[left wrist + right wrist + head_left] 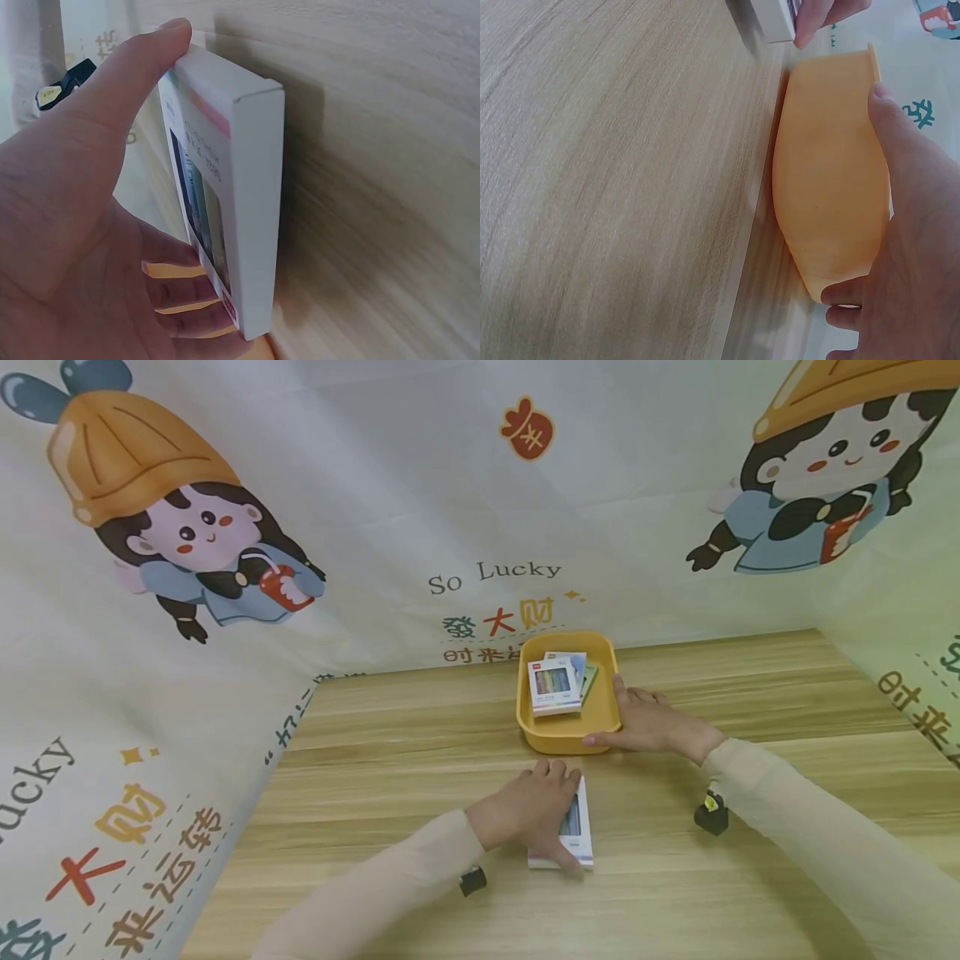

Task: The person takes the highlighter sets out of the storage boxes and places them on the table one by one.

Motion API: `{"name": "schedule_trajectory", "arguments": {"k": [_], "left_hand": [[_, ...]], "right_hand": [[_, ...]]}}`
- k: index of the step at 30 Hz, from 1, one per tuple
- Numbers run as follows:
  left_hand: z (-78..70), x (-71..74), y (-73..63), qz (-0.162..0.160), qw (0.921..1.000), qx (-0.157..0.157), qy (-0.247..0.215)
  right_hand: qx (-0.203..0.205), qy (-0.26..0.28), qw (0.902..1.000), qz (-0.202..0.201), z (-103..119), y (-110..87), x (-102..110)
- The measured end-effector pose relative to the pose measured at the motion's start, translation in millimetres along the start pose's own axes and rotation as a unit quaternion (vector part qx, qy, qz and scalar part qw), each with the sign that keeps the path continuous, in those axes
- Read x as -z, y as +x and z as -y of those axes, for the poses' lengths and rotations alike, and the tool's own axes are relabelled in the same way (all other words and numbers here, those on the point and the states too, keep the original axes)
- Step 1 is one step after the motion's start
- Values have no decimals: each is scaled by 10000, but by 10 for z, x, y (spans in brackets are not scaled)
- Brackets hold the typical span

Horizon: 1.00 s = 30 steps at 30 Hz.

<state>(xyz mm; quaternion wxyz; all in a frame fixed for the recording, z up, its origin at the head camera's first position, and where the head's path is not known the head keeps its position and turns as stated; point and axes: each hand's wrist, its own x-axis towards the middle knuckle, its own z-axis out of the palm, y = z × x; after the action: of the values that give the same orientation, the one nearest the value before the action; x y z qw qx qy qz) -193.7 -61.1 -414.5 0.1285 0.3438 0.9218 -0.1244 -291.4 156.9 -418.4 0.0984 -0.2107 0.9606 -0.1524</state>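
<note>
A small white box (576,827) with a window showing coloured strips is close over the wooden table, nearer than the yellow basket. My left hand (528,806) grips it from above, with the thumb at its near end and the fingers at its far end. In the left wrist view, the white box (225,180) sits between thumb and fingertips, its shadow beside it on the wood. My right hand (652,720) holds the yellow basket (570,744) by its right side, thumb at the near corner. Its thumb overlaps the rim of the basket (829,165) in the right wrist view.
Inside the basket, a similar white box (553,689) lies on top of a bluish box (577,662) and a green one (590,681). A printed cloth backdrop (405,485) rises behind the wooden table (390,743) and along both sides.
</note>
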Motion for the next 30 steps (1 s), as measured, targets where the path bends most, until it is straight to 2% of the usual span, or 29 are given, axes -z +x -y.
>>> {"name": "schedule_trajectory", "arguments": {"k": [30], "left_hand": [[-2,-102,42,-23,10000,-55,8]], "right_hand": [[-56,62,10000,18,0,3,2]]}}
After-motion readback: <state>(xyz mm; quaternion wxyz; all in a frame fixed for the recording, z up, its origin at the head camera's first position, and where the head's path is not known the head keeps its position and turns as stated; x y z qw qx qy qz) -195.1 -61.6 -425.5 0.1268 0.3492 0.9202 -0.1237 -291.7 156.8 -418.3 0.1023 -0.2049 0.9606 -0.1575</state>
